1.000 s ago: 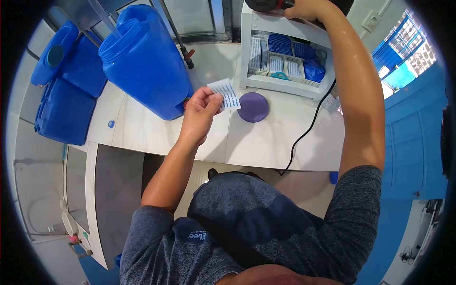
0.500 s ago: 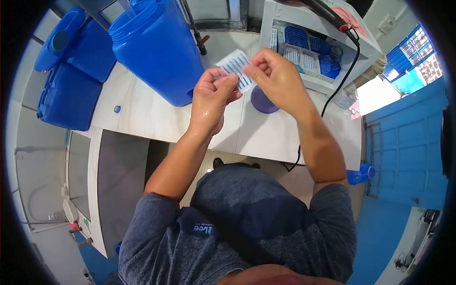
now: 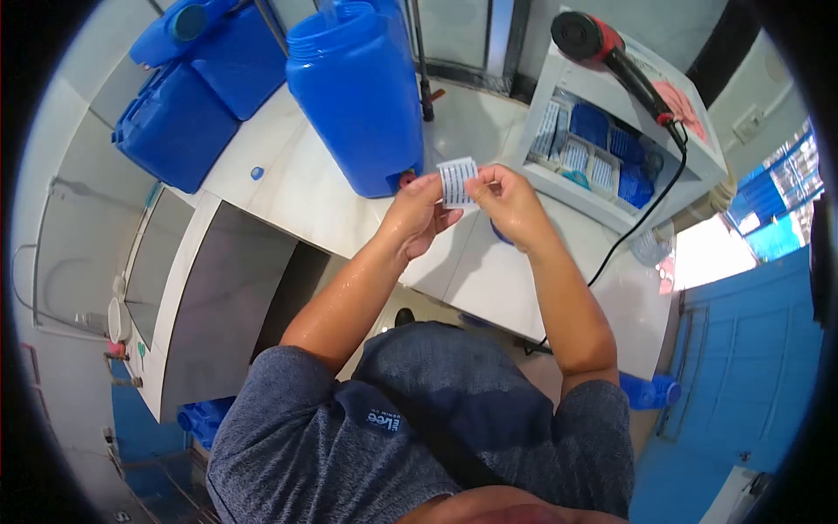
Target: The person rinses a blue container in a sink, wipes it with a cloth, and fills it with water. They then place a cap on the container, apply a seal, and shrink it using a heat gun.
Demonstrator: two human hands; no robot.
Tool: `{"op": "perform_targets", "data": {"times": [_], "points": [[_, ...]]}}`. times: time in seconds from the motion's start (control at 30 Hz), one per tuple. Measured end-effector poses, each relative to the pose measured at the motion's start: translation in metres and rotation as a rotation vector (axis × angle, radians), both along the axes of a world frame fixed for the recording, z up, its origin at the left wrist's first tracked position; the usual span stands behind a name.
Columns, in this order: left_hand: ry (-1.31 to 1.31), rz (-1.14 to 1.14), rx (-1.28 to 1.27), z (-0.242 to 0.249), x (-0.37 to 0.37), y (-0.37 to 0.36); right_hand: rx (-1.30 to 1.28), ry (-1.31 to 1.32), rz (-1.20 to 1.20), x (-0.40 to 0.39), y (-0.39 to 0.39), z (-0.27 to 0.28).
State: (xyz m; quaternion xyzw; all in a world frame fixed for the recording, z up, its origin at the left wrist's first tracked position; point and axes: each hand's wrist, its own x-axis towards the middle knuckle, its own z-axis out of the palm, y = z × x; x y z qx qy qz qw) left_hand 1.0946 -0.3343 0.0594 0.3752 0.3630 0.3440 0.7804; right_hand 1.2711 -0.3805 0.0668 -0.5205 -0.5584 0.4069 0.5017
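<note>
Between my two hands is a small white label sheet (image 3: 457,183) with rows of blue print. My left hand (image 3: 414,217) pinches its left edge, with some of its fingers spread below. On the right edge, the thumb and fingers of my right hand (image 3: 513,208) are closed. Both hands and forearms look wet. Just behind my left hand stands a large blue jug (image 3: 358,96), its mouth uncapped and a spigot low on its side. A purple round object (image 3: 500,232) is mostly hidden under my right hand.
More blue jugs (image 3: 175,131) stand at the left, near a small blue cap (image 3: 257,173) on the white counter (image 3: 305,210). At right, a white cabinet (image 3: 576,188) holds label stacks. A red and black heat gun (image 3: 602,57) lies on top, its cord (image 3: 642,218) hanging down.
The camera view has shifted, so the jug and cabinet appear farther right and lower. The label sheet now stands more upright, with my right hand closed on its edge.
</note>
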Motion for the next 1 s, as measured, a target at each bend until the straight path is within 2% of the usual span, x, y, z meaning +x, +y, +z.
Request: {"op": "perform_targets", "data": {"times": [0.03, 0.1, 0.13, 0.2, 0.23, 0.3, 0.37, 0.43, 0.47, 0.5, 0.57, 0.67, 0.8, 0.9, 0.97, 1.0], "points": [[-0.008, 0.016, 0.018, -0.003, -0.004, -0.001, -0.005, -0.222, -0.091, -0.005, -0.004, 0.011], [0.092, 0.271, 0.019, -0.009, -0.011, 0.001, 0.370, -0.504, -0.260, 0.007, -0.001, 0.043], [0.122, 0.381, 0.071, -0.031, -0.017, 0.009, 0.541, -0.646, -0.351, 0.021, -0.002, 0.075], [0.181, 0.487, 0.100, -0.060, -0.031, 0.019, 0.655, -0.820, -0.577, 0.057, 0.002, 0.143], [0.246, 0.581, 0.120, -0.074, -0.037, 0.022, 0.522, -0.931, -0.653, 0.076, 0.001, 0.176], [0.270, 0.655, 0.109, -0.104, -0.046, 0.030, 0.370, -1.281, -0.815, 0.143, 0.026, 0.200], [0.305, 0.725, 0.085, -0.125, -0.046, 0.039, -0.036, -1.193, -0.600, 0.196, 0.051, 0.202], [0.343, 0.828, 0.152, -0.143, -0.039, 0.046, -0.326, -0.806, -0.295, 0.207, 0.059, 0.207], [0.328, 0.851, 0.158, -0.149, -0.035, 0.050, -0.357, -0.833, -0.309, 0.215, 0.067, 0.205], [0.313, 0.872, 0.168, -0.152, -0.030, 0.053, -0.294, -0.769, -0.321, 0.225, 0.076, 0.196], [0.264, 0.918, 0.118, -0.135, -0.017, 0.049, -0.241, -0.805, -0.262, 0.225, 0.078, 0.193], [0.144, 0.965, 0.011, -0.140, -0.008, 0.060, -0.241, -0.861, -0.317, 0.229, 0.080, 0.192], [0.022, 0.869, -0.086, -0.151, 0.000, 0.070, -0.256, -0.787, -0.249, 0.245, 0.083, 0.191], [0.138, 0.937, -0.015, -0.150, 0.013, 0.067, -0.181, -0.552, -0.192, 0.272, 0.084, 0.190], [0.697, 0.994, 0.326, -0.151, 0.018, 0.065, -0.021, -0.232, -0.175, 0.269, 0.069, 0.183], [0.698, 0.997, 0.323, -0.153, 0.022, 0.064, 0.136, 0.090, -0.162, 0.268, 0.056, 0.179]]}}
